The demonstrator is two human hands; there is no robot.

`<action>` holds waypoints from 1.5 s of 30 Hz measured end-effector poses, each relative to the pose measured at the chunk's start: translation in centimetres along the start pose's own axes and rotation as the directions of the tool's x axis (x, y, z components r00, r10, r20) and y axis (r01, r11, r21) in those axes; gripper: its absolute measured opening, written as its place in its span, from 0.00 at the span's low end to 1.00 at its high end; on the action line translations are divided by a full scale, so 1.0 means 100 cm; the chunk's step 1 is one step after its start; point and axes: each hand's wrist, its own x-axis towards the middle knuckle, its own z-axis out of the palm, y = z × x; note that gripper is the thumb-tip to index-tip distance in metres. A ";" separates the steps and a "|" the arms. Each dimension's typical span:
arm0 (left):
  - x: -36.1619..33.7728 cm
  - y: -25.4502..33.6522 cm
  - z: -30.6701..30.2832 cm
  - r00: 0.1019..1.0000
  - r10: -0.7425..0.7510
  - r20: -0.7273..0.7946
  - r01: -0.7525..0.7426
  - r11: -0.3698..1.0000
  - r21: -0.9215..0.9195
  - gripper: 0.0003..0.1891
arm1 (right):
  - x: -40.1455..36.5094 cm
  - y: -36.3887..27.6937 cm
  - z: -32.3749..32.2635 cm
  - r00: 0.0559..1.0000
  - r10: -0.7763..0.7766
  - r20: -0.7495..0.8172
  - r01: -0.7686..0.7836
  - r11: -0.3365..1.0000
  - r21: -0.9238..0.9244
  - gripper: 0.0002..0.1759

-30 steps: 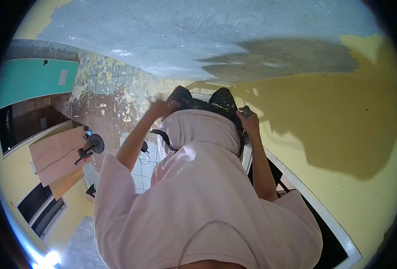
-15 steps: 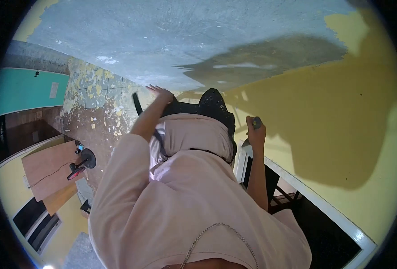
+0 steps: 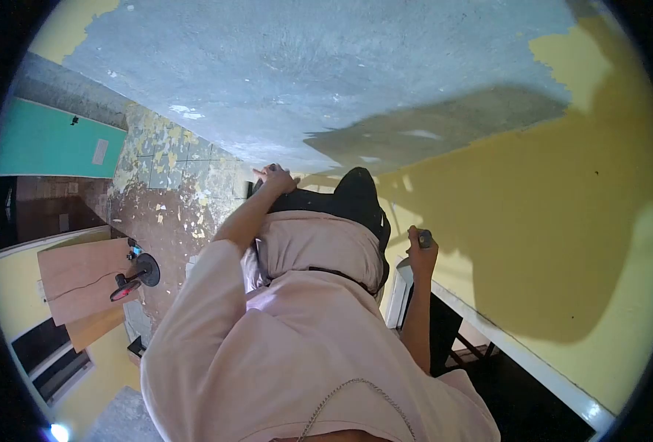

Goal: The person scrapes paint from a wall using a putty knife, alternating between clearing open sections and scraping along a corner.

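My left hand (image 3: 273, 179) is over the black-clad knee (image 3: 304, 200) on the left, close to the base of the wall. At least one finger stretches out to the left, and the others are partly hidden. My right hand (image 3: 423, 254) is closed around a tool handle (image 3: 425, 238), whose dark round end points up at me. The rest of that tool is hidden by the hand. Beside it on the right is the yellow part of the wall (image 3: 532, 243). Ahead, a large grey patch (image 3: 282, 66) of bare wall has ragged paint edges, with my shadow across it.
Paint flakes litter the floor (image 3: 168, 214) on the left. Beyond are a black stand fan (image 3: 148, 270), a brown board (image 3: 76, 276) and a teal door panel (image 3: 61, 140). A white-framed opening (image 3: 518, 346) lies low on the right.
The view has tilted upward, so the scene sits lower. My left hand has drawn its spread fingers in toward the knee. My right hand still grips the handle.
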 end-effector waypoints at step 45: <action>-0.250 0.097 -0.305 0.902 -0.010 -0.431 -0.171 -0.926 -0.336 0.16 | -0.034 -0.283 0.018 0.748 -0.535 0.392 0.286 0.793 0.537 0.19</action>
